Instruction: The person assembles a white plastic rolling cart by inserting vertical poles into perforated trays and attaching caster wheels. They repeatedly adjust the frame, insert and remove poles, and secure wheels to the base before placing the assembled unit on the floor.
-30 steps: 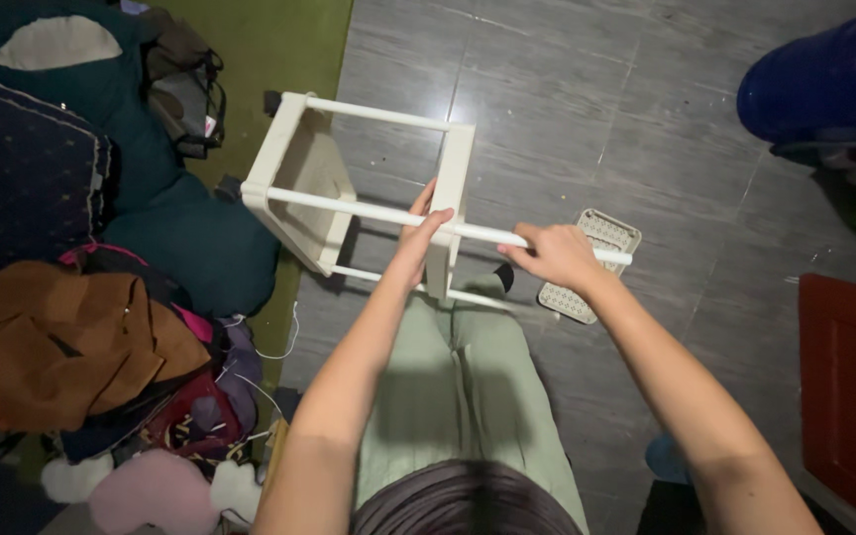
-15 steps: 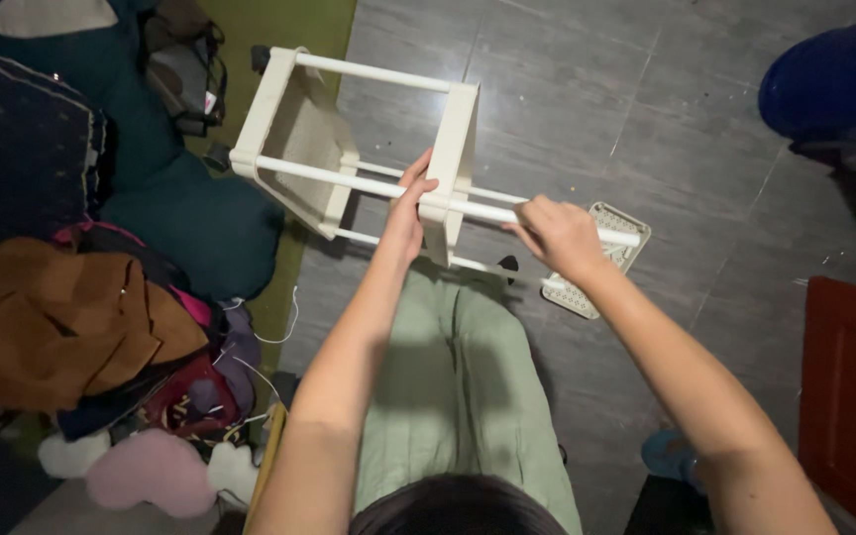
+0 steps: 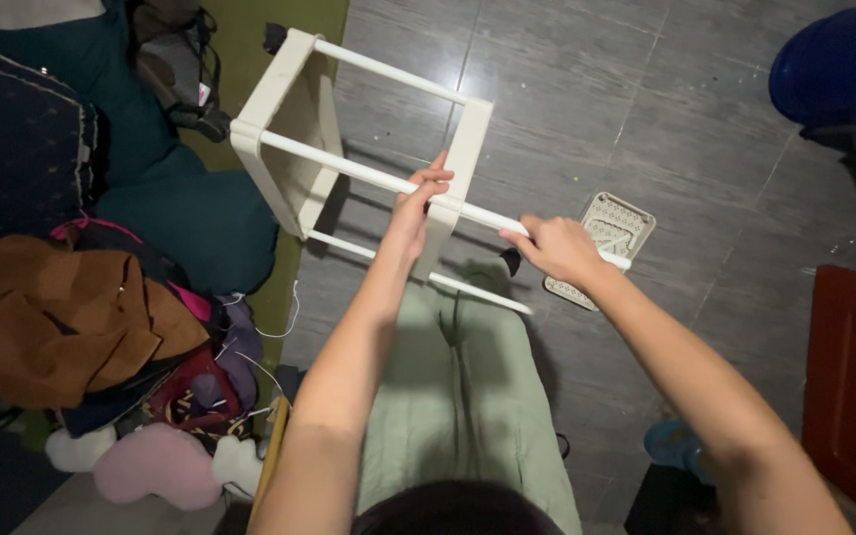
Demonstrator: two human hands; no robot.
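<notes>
Both hands are on the white rack (image 3: 369, 149), which lies tipped on its side over the grey tile floor (image 3: 646, 109), just ahead of the person's knees. The left hand (image 3: 416, 210) rests where the near rod (image 3: 349, 166) meets the flat end panel (image 3: 453, 183), fingers (image 3: 435, 178) curled over the rod and pressing the panel. The right hand (image 3: 559, 248) sits farther along the same rod, fist wrapped tight around its free end. That rod's long axis runs from upper left down to lower right, straight across both hands. A small perforated tray (image 3: 614, 230) lies on the floor just beyond the right hand. Piled bags and clothes (image 3: 81, 317) crowd the left; the open room is ahead and right.
</notes>
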